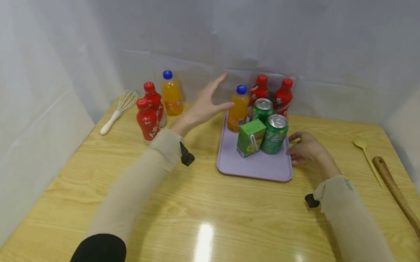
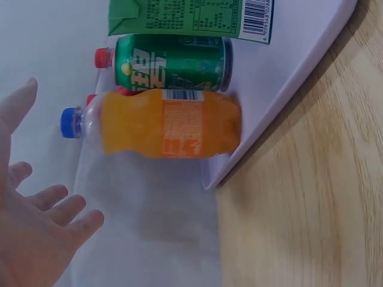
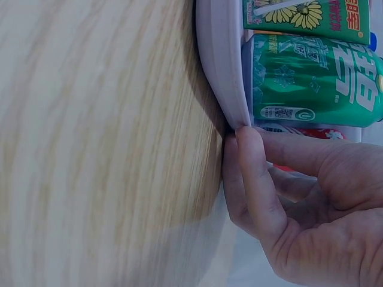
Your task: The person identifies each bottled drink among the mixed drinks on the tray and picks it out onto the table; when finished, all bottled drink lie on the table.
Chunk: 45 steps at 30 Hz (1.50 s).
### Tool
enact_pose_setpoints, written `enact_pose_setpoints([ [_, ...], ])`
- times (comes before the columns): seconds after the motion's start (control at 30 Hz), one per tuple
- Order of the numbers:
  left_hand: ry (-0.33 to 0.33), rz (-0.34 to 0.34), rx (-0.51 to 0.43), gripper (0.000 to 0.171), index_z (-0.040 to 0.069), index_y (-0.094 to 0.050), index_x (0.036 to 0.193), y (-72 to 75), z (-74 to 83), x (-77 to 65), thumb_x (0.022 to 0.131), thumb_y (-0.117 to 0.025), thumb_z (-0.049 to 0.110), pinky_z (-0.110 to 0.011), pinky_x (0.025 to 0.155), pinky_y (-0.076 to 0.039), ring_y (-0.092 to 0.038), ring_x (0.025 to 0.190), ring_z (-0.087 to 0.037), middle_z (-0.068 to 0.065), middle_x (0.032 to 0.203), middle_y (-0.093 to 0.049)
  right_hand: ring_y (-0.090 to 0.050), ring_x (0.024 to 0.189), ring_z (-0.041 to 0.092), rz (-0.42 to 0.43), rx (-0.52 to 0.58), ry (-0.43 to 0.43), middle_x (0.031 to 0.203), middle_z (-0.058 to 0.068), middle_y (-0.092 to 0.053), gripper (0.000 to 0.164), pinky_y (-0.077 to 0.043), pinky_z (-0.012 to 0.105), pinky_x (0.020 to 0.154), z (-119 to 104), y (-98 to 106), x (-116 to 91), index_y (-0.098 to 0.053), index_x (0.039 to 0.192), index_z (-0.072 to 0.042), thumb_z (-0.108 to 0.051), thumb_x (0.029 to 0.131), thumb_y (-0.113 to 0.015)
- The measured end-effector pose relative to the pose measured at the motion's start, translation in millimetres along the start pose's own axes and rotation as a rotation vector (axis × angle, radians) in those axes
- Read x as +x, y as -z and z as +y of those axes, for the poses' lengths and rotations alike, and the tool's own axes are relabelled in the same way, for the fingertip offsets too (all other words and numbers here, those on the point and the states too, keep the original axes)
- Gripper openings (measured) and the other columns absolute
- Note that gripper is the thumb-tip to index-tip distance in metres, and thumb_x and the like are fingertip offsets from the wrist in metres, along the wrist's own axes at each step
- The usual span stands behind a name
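Observation:
A lilac tray (image 1: 253,169) stands toward the back of the table. It bears an orange drink bottle (image 1: 238,111) with a blue cap, a green juice carton (image 1: 250,138) with a straw, a green soda can (image 1: 274,136) in front of a second soda can (image 1: 261,111), and two red bottles (image 1: 282,100) behind them. My right hand (image 1: 306,148) holds the tray's right rim between curled fingers; the right wrist view shows the fingertips (image 3: 250,140) at the edge. Spread fingers and raised thumb mark my left hand (image 1: 206,105), beside the orange drink bottle (image 2: 173,124) with nothing in it.
Left of the tray are another orange bottle (image 1: 172,95), two red bottles (image 1: 148,121) and a white-handled whisk (image 1: 119,112). A yellow spoon (image 1: 368,159) and a long wooden spatula (image 1: 407,212) lie along the right side. White sheeting (image 1: 211,21) hangs behind the table.

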<state>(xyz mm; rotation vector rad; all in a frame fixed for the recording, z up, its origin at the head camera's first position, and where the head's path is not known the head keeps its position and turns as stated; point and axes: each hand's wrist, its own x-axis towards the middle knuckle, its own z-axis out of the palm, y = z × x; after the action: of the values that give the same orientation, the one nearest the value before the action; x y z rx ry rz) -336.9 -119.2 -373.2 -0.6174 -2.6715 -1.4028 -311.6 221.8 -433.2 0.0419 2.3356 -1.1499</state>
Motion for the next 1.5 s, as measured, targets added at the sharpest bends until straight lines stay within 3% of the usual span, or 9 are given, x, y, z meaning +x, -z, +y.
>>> enact_pose_setpoints([
  [0.1, 0.005, -0.004, -0.018, 0.092, 0.031, -0.016, 0.157, -7.7, -2.5, 7.7, 0.086, -0.072, 0.045, -0.051, 0.122, -0.022, -0.021, 0.151, -0.023, 0.013, 0.164, -0.014, -0.065, 0.073, 0.017, 0.003, -0.002, 0.004, 0.106, 0.021, -0.055, 0.056, -0.061, 0.032, 0.068, -0.3, 0.9, 0.2, -0.034, 0.143, 0.003, -0.004, 0.093, -0.059],
  [0.47, 0.061, 0.001, -0.057, 0.096, 0.026, -0.016, 0.157, -35.0, -13.8, 23.5, 0.083, -0.077, 0.038, -0.046, 0.122, -0.026, -0.022, 0.151, -0.023, 0.008, 0.164, -0.016, -0.065, 0.071, 0.016, 0.000, -0.002, -0.003, 0.106, 0.022, -0.054, 0.056, -0.061, 0.032, 0.069, -1.9, -0.7, -1.2, -0.035, 0.142, 0.002, -0.002, 0.092, -0.059],
  [0.67, 0.094, -0.009, -0.066, 0.089, 0.027, -0.023, 0.156, -47.7, -15.9, 27.6, 0.084, -0.075, 0.039, -0.045, 0.118, -0.034, -0.032, 0.146, -0.028, -0.004, 0.161, -0.026, -0.065, 0.073, 0.017, 0.008, -0.001, -0.008, 0.110, 0.022, -0.052, 0.055, -0.061, 0.032, 0.069, 2.8, -0.6, 1.8, -0.035, 0.142, -0.001, -0.004, 0.092, -0.059],
  [0.83, 0.126, 0.030, -0.072, 0.083, 0.024, -0.029, 0.154, -54.6, -15.7, 28.6, 0.086, -0.075, 0.033, -0.043, 0.118, -0.034, -0.036, 0.143, -0.027, -0.006, 0.159, -0.031, -0.065, 0.071, 0.016, 0.006, 0.006, -0.010, 0.108, 0.021, -0.053, 0.056, -0.061, 0.031, 0.068, 4.0, -0.6, 2.7, -0.035, 0.142, -0.001, -0.004, 0.092, -0.060],
  [1.27, 0.124, 0.140, -0.091, 0.061, 0.025, -0.049, 0.143, -57.3, -16.0, 30.5, 0.088, -0.072, 0.034, -0.038, 0.107, -0.048, -0.054, 0.129, -0.024, -0.003, 0.142, -0.055, -0.065, 0.071, 0.016, 0.003, 0.014, 0.005, 0.103, 0.020, -0.056, 0.057, -0.061, 0.031, 0.067, -0.4, 1.8, -0.5, -0.035, 0.142, 0.001, -0.003, 0.091, -0.061],
  [1.5, 0.158, 0.129, -0.053, 0.062, 0.024, -0.054, 0.140, -49.7, -14.7, 29.4, 0.083, -0.077, 0.035, -0.035, 0.099, -0.053, -0.061, 0.118, -0.024, -0.006, 0.134, -0.061, -0.064, 0.067, 0.014, 0.001, 0.019, -0.003, 0.099, 0.017, -0.056, 0.058, -0.061, 0.030, 0.065, 2.4, 0.8, 1.7, -0.035, 0.142, 0.001, -0.003, 0.091, -0.061],
])
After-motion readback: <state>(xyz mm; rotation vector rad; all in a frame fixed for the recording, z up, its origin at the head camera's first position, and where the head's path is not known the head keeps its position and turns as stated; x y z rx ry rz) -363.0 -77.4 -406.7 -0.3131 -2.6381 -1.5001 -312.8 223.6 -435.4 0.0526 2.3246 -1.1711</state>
